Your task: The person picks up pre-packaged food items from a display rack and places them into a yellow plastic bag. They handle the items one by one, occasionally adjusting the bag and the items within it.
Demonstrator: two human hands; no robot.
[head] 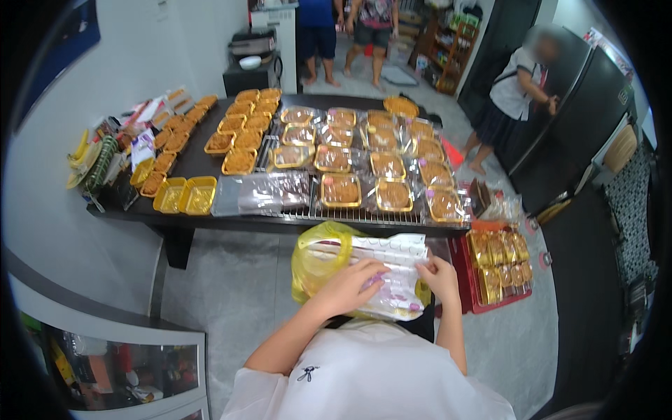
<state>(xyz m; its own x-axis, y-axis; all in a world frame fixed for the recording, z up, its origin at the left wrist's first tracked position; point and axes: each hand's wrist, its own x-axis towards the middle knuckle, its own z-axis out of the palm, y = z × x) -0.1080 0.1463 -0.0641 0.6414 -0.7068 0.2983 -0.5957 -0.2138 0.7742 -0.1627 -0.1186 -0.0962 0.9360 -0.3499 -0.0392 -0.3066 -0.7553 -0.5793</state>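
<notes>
In front of my lap lies a stack of white printed sheets [404,278], several with purple marks, partly inside a yellow plastic bag [317,262]. My left hand [354,286] lies across the top of the sheets, fingers stretched over them; whether it grips any is not clear. At the right edge, my right hand [442,275] pinches the sheets between thumb and fingers. Just beyond stands a dark table [236,223] bearing round pastries in gold trays. Several on the right, such as one wrapped pastry [341,190], sit in clear bags on a wire rack [294,215].
Unwrapped pastries [240,161], empty gold trays [200,194] and a stack of clear plastic bags [262,192] occupy the table's left half. At right, a red tray [475,307] holds packaged pastries. A person [520,84] stands at a dark refrigerator [551,110]; two others stand behind the table.
</notes>
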